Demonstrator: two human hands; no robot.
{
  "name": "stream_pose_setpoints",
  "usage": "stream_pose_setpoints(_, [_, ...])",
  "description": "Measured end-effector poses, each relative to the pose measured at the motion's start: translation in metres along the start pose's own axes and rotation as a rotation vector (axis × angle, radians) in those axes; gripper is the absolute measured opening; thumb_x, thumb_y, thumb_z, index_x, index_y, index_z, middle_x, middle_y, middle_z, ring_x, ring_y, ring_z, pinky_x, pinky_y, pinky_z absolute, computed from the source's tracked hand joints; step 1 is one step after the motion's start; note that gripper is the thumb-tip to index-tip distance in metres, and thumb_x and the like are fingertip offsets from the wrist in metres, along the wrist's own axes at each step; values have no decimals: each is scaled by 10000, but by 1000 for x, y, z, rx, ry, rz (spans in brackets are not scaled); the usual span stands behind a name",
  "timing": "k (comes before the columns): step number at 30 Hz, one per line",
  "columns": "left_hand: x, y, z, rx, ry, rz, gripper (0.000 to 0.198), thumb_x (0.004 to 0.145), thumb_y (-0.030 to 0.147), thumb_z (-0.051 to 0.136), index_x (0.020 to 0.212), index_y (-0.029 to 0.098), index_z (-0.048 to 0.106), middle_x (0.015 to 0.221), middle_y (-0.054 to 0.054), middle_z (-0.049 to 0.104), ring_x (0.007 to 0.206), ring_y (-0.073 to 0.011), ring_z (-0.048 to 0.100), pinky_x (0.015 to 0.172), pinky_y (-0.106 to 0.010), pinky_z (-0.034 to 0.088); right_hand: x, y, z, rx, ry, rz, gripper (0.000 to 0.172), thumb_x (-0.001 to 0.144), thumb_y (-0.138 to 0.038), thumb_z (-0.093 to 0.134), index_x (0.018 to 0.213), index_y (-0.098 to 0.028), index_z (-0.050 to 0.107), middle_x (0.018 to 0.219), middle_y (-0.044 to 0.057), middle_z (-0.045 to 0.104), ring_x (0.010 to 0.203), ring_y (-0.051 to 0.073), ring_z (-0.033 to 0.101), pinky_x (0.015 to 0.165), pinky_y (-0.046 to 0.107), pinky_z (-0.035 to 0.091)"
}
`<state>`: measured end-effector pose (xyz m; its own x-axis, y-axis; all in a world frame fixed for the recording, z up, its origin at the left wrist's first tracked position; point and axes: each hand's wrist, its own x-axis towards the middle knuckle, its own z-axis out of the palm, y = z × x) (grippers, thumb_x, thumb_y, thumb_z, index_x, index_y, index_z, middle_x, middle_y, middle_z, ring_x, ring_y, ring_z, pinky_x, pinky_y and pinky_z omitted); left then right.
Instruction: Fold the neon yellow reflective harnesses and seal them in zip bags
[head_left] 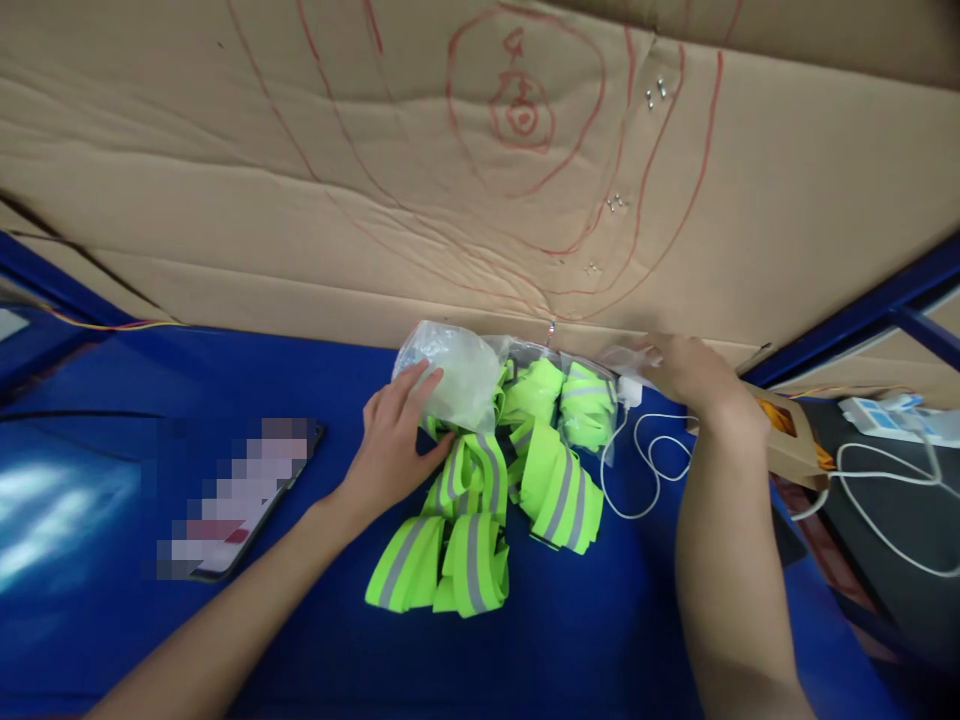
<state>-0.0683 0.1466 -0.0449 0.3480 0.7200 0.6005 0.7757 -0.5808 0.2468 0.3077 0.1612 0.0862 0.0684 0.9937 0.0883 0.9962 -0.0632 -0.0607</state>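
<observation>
My left hand has its fingers spread, fingertips at the side of a crumpled translucent plastic bag and thumb by the yellow-green reflective straps. My right hand reaches to the back right, its fingers closed on the edge of a clear plastic bag; the fingertips are partly hidden. Between my hands lie more folded straps with grey stripes. Behind them are a bagged bundle of straps and another bundle in clear plastic.
A phone lies on the blue tabletop at left. A white charger with a looped cable sits right of the straps. Cardboard with red drawn rings stands behind. A cardboard box and power strip are at right.
</observation>
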Motion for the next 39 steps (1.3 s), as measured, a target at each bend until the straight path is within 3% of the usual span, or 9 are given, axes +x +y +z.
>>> stream_pose_setpoints(4, [1, -3, -2, 60, 129, -27, 530, 908, 317, 737, 1400, 240, 556, 1470, -174, 575, 1333, -369, 563, 1075, -514, 405, -8, -56, 0, 229, 293, -134, 308, 1001, -352, 527, 1193, -182, 698, 1016, 122, 762, 923, 288, 726, 836, 398, 557])
stream_pose_setpoints(8, [1, -7, -7, 101, 172, 41, 232, 935, 194, 671, 1154, 267, 692, 1342, -117, 654, 1195, -318, 635, 985, -473, 445, -26, -123, 10, 492, 545, -476, 348, 1060, -348, 494, 1343, -189, 619, 1257, 93, 718, 1097, 229, 697, 937, 351, 573])
stream_pose_setpoints(13, [-1, 0, -9, 103, 119, 19, 569, 915, 279, 717, 1454, 292, 537, 1541, -172, 497, 1372, -378, 523, 1079, -557, 400, -48, -154, 21, 454, 811, -578, 341, 1079, -240, 452, 1365, -302, 627, 1369, 38, 669, 1285, 203, 610, 1122, 360, 472])
stream_pose_setpoints(16, [-3, 2, -7, -140, -54, -1, 913, 908, 366, 718, 1654, 265, 200, 1719, -193, 205, 1570, -398, 271, 1194, -595, 340, -52, -165, 34, 365, 641, -564, 403, 1071, -286, 484, 1466, -318, 555, 1497, 45, 574, 1374, 246, 529, 1159, 422, 424])
stream_pose_setpoints(19, [-5, -7, -5, -462, -100, -62, 919, 940, 416, 654, 1670, 328, 103, 1767, -100, 8, 1630, -358, 71, 1274, -598, 250, -49, -175, 55, 275, 289, -587, 466, 1058, -323, 505, 1503, -186, 527, 1551, 125, 516, 1383, 327, 489, 1140, 508, 415])
stream_pose_setpoints(24, [1, -32, 2, -813, 221, -497, 702, 922, 416, 666, 1563, 376, 382, 1712, -52, 295, 1603, -286, 241, 1298, -515, 249, -43, -177, 74, 220, 137, -621, 453, 1042, -251, 512, 1486, -161, 534, 1538, 150, 528, 1348, 358, 497, 1085, 541, 435])
stream_pose_setpoints(30, [14, -28, -4, -1059, 98, -880, 642, 852, 456, 751, 1413, 203, 569, 1223, -110, 723, 1196, -265, 662, 1094, -433, 480, -44, -176, 72, 241, 146, -625, 478, 1022, -179, 509, 1499, -159, 522, 1547, 152, 515, 1358, 347, 497, 1116, 528, 423])
stream_pose_setpoints(36, [22, -21, -27, -1331, 225, -1014, 546, 749, 254, 835, 1257, 284, 637, 1137, -23, 713, 931, -154, 680, 859, -305, 549, -46, -176, 68, 211, 190, -657, 579, 959, 8, 371, 1506, -113, 515, 1555, 170, 501, 1381, 349, 483, 1132, 522, 418])
stream_pose_setpoints(39, [24, -21, -30, -1464, 102, -1115, 456, 768, 360, 849, 1175, 231, 688, 1074, -50, 734, 891, -162, 681, 794, -286, 556, -48, -179, 69, 221, 176, -725, 581, 953, 5, 382, 1496, -145, 524, 1553, 158, 508, 1398, 322, 483, 1141, 506, 430])
